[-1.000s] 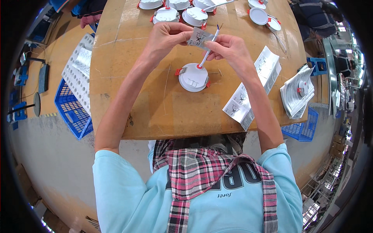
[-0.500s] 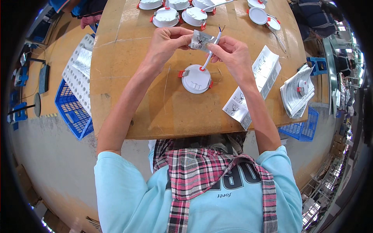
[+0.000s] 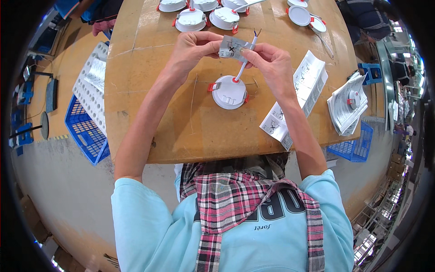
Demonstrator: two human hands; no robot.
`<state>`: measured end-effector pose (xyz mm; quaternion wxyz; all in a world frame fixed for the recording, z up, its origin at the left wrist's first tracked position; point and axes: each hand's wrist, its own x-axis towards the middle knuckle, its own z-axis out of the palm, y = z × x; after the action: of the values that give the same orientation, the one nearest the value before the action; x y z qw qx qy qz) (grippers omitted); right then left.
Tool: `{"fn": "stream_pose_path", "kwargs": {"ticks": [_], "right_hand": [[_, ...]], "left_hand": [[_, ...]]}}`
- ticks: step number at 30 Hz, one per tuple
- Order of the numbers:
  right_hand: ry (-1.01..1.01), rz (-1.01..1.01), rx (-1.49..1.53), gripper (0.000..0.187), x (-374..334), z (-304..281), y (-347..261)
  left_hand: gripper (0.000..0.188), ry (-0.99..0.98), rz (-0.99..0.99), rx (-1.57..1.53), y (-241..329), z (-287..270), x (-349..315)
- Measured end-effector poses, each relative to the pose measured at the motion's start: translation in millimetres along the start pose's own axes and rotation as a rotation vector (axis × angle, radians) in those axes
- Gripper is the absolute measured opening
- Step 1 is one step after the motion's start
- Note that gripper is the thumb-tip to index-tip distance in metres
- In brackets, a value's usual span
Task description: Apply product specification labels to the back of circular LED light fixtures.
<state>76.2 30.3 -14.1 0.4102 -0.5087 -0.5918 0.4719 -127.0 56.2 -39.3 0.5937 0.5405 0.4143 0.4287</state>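
A silver printed label [image 3: 230,47] is stretched between my two hands above the wooden table. My left hand [image 3: 192,52] pinches its left edge between thumb and finger. My right hand [image 3: 273,63] presses the label's other end against a white cable [image 3: 241,71], thumb on top. Bare wire ends stick up above the right fingers. The cable rises from a round white recessed downlight [image 3: 229,93] lying back side up, with red-tipped spring clips at its sides. Under my right forearm are sheets of labels [image 3: 274,123].
Several similar downlights [image 3: 190,20] stand at the far edge, with more at the far right [image 3: 299,16]. A stack of label sheets [image 3: 346,111] with a small roll on it lies right. Blue crates [image 3: 86,129] and a perforated white board [image 3: 89,88] flank the table. Other people are beyond.
The label and my left hand have shifted slightly left, and the label looks a little more tilted. My right hand keeps its hold; the downlight has not moved.
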Motion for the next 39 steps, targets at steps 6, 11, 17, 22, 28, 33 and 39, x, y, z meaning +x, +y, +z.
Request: {"fn": "stream_pose_path", "kwargs": {"ticks": [6, 11, 17, 22, 28, 33, 39], "right_hand": [[0.053, -0.018, 0.023, 0.02, -3, 2, 1], [0.041, -0.019, 0.016, 0.021, 1, -3, 12], [-0.015, -0.097, 0.196, 0.025, 2, 6, 0], [-0.008, -0.034, 0.144, 0.023, 1, 2, 0], [0.006, -0.088, 0.069, 0.023, 1, 2, -1], [0.004, -0.099, 0.031, 0.022, 0, 1, -2], [0.015, -0.115, 0.016, 0.02, 0, 4, -5]], "left_hand": [[0.019, 0.047, 0.018, 0.009, -2, 2, -2], [0.019, -0.002, 0.015, -0.026, 0, 6, -3], [0.018, -0.003, 0.032, -0.067, -4, 5, 1], [0.019, -0.01, 0.01, -0.02, 0, 5, -1], [0.018, -0.025, -0.004, -0.025, 0, 6, -1], [0.019, -0.054, 0.004, 0.005, 2, 4, -2], [0.026, -0.113, -0.029, 0.001, 6, 0, -4]]}}
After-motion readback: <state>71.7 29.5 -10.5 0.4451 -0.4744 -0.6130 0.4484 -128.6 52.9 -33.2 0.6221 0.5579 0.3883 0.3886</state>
